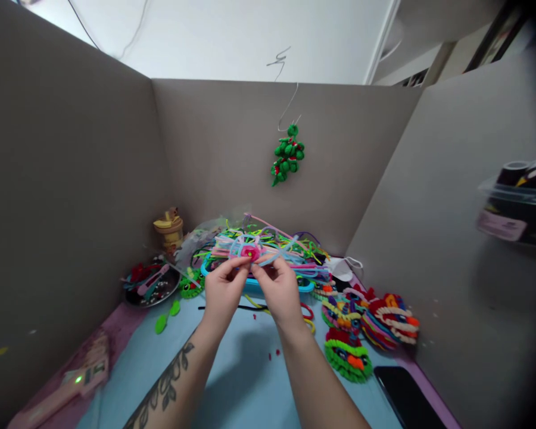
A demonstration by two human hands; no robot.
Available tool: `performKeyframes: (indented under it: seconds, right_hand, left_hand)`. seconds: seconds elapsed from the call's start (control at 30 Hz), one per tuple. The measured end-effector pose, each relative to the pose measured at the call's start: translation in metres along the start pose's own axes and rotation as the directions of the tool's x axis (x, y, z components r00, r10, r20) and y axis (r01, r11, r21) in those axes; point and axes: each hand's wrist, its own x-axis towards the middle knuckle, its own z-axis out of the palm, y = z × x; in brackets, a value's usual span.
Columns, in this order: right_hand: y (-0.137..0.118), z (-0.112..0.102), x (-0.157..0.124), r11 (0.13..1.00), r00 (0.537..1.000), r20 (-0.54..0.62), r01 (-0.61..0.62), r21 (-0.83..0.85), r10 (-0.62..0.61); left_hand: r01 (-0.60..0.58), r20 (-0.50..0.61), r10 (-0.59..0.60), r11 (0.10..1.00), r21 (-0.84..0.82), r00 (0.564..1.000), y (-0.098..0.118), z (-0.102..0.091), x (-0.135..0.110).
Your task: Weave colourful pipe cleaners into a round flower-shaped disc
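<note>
Both hands meet in front of the pile, pinching a small pink flower-like piece [251, 252] with a yellow centre. Light blue pipe cleaners [279, 253] fan out around it; whether they all join it I cannot tell. My left hand [226, 285] grips its left underside between thumb and index finger. On the other side, my right hand [277, 285] has thumb and fingertips closed at its lower right edge. Behind the hands, many coloured pipe cleaners [312, 271] lie heaped in a blue tray [306, 287].
At left are a metal bowl [149, 298] of small parts and a pink glue gun [84, 372]. Colourful fuzzy pieces [348, 356] and a black phone [406, 396] lie at right. A green ornament [288, 155] hangs before the grey back panel [218, 149].
</note>
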Motion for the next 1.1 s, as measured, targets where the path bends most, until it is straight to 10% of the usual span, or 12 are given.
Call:
performKeyframes:
  seconds: [0.37,0.67,1.1]
  right_hand:
    - [0.006,0.002,-0.002,1.000,0.999,0.052,-0.015,-0.003,0.015]
    - [0.011,0.002,0.002,0.956,0.978,-0.128,-0.126,0.263,0.164]
    - [0.009,0.002,0.002,0.971,0.992,-0.097,-0.055,0.231,0.079]
  left_hand:
    - [0.077,0.156,-0.059,0.990,-0.117,0.986,0.003,-0.007,0.009]
    - [0.162,0.205,-0.126,0.972,-0.169,0.971,0.007,-0.009,0.011]
    - [0.022,0.231,-0.029,0.999,0.031,0.972,0.013,-0.016,0.009]
